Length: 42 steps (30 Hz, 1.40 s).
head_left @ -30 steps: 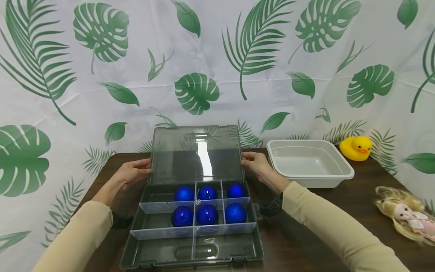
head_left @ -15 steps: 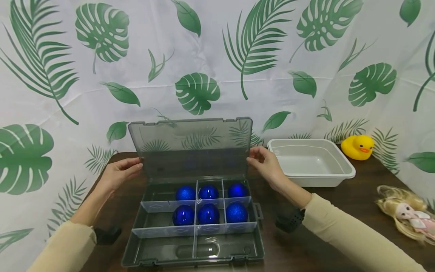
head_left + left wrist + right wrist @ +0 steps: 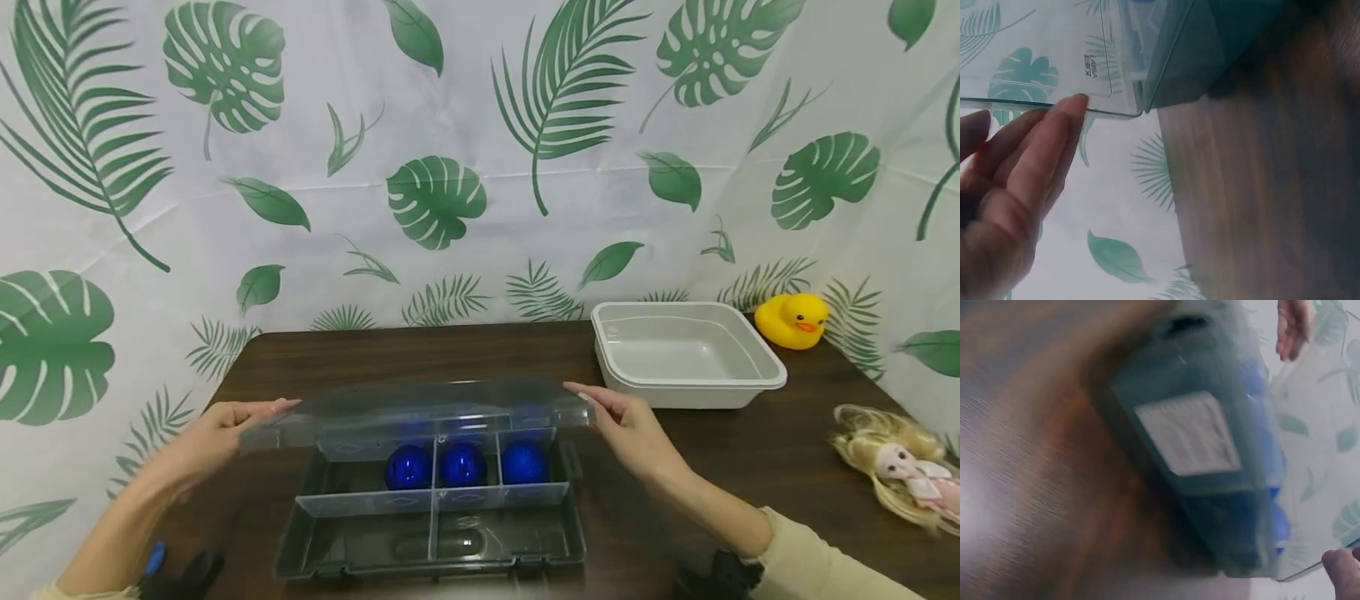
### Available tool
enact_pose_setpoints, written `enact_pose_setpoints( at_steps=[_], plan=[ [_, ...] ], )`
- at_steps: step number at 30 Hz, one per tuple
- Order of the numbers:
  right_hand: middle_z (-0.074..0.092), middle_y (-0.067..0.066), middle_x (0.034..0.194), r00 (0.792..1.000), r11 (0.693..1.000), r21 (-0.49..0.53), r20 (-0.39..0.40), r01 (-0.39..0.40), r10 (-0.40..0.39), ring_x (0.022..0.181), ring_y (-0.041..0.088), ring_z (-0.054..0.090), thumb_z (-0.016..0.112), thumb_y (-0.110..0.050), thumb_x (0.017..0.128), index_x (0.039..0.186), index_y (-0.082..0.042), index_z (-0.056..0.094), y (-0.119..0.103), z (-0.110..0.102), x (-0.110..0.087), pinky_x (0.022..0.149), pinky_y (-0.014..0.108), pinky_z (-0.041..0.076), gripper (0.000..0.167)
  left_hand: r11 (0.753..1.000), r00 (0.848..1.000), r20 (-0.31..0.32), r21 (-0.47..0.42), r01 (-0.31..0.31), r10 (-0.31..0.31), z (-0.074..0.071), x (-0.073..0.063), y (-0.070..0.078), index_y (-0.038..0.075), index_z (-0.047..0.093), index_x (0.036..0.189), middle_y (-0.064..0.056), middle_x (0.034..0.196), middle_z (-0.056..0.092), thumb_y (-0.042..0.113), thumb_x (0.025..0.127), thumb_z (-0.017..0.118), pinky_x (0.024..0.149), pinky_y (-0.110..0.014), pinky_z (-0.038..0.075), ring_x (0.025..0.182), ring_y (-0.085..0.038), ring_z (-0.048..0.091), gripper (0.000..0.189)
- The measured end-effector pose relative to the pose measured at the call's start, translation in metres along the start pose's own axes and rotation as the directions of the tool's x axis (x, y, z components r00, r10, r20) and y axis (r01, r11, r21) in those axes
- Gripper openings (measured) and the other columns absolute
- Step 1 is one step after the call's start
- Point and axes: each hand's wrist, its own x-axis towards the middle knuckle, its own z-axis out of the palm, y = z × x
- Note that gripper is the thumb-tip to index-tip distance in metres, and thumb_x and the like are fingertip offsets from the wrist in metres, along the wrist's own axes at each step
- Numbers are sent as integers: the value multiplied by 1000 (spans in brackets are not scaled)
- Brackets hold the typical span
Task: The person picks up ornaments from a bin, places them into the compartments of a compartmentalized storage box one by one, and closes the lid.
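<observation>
A grey see-through divided organizer box (image 3: 337, 575) lies on the table with its hinged lid (image 3: 427, 408) tilted forward over the back compartments. Glossy and glittery blue balls (image 3: 462, 465) sit one to a cell in the middle row; those in the back row show faintly through the lid. My left hand (image 3: 217, 437) touches the lid's left edge with its fingertips, the fingers fairly straight. At the lid's right edge is my right hand (image 3: 630, 429), thumb and fingertips against the corner. A white label (image 3: 1191, 434) shows on the box's side in the right wrist view.
A pale rectangular basin (image 3: 690, 358) stands at the back right of the dark wooden table (image 3: 450, 354). Beside it sits a yellow rubber duck (image 3: 791, 323). A blond doll (image 3: 900, 467) lies near the right edge. Behind hangs a leaf-patterned cloth (image 3: 480, 100).
The lid has swung from leaning back, through upright, to tilting forward over the box. Both hands have moved down and toward me with it. The balls have stayed in their cells.
</observation>
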Motion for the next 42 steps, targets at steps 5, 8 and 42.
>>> enact_pose_setpoints(
  at_steps=[5,8,42],
  plan=[
    [52,15,136,996,995,-65,58,73,-69,127,25,45,37,-23,103,139,-7,46,13,1,-15,100,30,41,40,995,995,95,-100,25,-15,10,-9,1,-7,33,142,-26,151,20,33,104,30,97,-75,13,138,-52,2,56],
    [40,13,146,987,993,-44,123,106,-100,134,29,35,36,-21,103,143,-6,40,22,-1,-15,101,16,34,42,995,995,102,-99,3,7,16,-8,-2,-6,26,145,-26,152,18,31,103,34,101,-71,15,138,-50,8,56],
    [7,24,155,964,998,-39,261,-48,57,143,41,5,46,-29,100,150,0,13,58,1,53,110,60,14,66,997,990,-119,-30,76,-79,60,72,-8,-3,4,149,-29,153,6,40,96,52,110,-54,23,141,-42,11,83]
  ],
)
